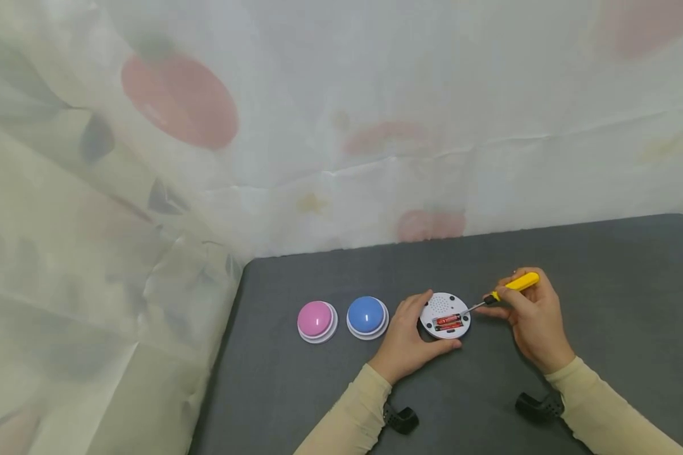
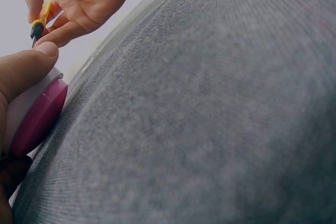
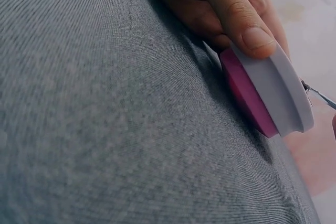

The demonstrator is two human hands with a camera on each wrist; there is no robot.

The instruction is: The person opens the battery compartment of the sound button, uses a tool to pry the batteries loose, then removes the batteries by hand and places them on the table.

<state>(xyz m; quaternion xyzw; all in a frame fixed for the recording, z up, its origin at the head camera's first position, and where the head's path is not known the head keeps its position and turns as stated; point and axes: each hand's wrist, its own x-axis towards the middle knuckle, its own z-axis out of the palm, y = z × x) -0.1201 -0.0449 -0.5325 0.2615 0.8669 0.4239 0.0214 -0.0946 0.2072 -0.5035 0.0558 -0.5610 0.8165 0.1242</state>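
Observation:
My left hand (image 1: 406, 344) grips an upturned round push-button device (image 1: 439, 306) by its rim, thumb near the front and fingers behind. Its white underside faces up, with small speaker holes and an uncovered compartment holding red batteries (image 1: 448, 323). In the right wrist view the device's white base (image 3: 278, 90) shows above a magenta dome (image 3: 245, 94) turned toward the table. My right hand (image 1: 539, 325) holds a screwdriver by its yellow and black handle (image 1: 519, 282). The metal shaft (image 1: 475, 306) slants down to the right edge of the battery compartment; exact tip contact is too small to tell.
To the left on the dark grey table (image 1: 319, 392) stand a pink button (image 1: 315, 318) and a blue button (image 1: 367, 314), both upright on white bases. A pale patterned sheet (image 1: 296, 126) hangs behind the table and along its left side.

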